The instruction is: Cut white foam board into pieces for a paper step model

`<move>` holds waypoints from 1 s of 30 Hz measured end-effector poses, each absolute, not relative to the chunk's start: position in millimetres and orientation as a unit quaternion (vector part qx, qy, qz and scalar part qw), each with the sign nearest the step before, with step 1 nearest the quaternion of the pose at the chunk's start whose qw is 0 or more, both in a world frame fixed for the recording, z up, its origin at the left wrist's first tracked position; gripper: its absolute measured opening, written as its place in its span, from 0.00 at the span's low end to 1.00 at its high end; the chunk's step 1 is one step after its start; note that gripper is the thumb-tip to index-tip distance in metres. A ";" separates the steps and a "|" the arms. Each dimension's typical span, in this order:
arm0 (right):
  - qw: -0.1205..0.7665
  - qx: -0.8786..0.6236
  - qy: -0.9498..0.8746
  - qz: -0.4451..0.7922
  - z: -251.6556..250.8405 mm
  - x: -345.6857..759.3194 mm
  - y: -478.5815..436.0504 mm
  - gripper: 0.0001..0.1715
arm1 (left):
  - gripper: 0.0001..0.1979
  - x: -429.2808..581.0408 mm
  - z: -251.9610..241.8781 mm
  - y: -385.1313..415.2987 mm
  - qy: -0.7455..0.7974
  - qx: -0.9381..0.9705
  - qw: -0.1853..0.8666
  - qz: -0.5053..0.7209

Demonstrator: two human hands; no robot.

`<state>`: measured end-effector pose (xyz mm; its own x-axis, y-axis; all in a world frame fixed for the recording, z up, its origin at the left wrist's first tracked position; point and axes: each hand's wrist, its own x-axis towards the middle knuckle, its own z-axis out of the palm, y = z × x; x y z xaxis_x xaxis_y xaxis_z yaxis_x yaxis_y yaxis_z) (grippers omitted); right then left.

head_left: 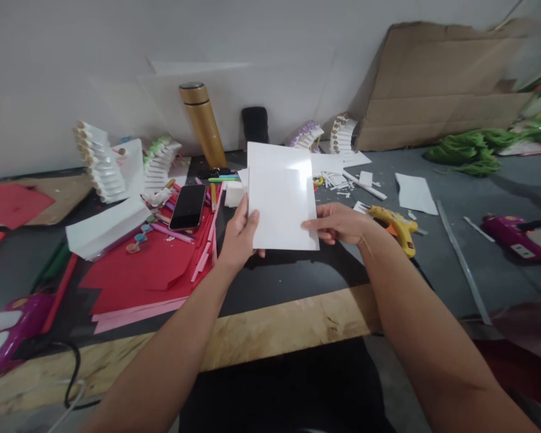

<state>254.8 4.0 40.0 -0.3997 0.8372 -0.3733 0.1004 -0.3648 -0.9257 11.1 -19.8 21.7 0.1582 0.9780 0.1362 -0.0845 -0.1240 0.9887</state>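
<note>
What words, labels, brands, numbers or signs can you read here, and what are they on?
None can be read.
Yellow glue gun: small red patch on the handle, too blurred to read.
Purple glue gun at far right: small pale patch, too blurred to read.
White paper being held: no lettering visible.

Got smooth, glossy paper-like finish on the white sheet [282, 198] dead centre. Seeing shiny glassy black on the phone [188, 207] at 9 o'clock, matt red paper [139, 264] between 8 and 9, metallic-looking gold flask [205, 129] at 11, matt creased cardboard [437, 84] at 2, yellow plastic glue gun [400, 228] at 3, rough-looking wood table edge [293, 320] at 6.
</note>
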 end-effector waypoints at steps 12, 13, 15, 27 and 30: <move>0.412 -0.473 -0.454 0.633 37.1 274.5 10.4 0.17 | 0.37 19.9 25.9 -34.4 0.403 0.583 0.526 0.470; 0.413 -0.473 -0.452 0.633 36.4 274.2 10.6 0.17 | 0.36 19.7 25.2 -34.1 0.402 0.588 0.521 0.471; 0.416 -0.473 -0.448 0.634 35.5 273.9 11.1 0.17 | 0.35 19.3 23.9 -33.7 0.398 0.596 0.515 0.470; 0.422 -0.474 -0.445 0.631 33.0 271.2 12.4 0.19 | 0.38 17.0 23.4 -32.5 0.390 0.613 0.518 0.451; 0.420 -0.474 -0.447 0.631 33.4 270.4 12.3 0.19 | 0.38 18.3 21.8 -30.9 0.387 0.614 0.519 0.452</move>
<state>270.4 12.3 33.4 -0.1973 0.9545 -0.2236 -0.1056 -0.2474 -0.9631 18.3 -30.9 21.8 0.2923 0.9440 0.1528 0.0066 -0.1618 0.9868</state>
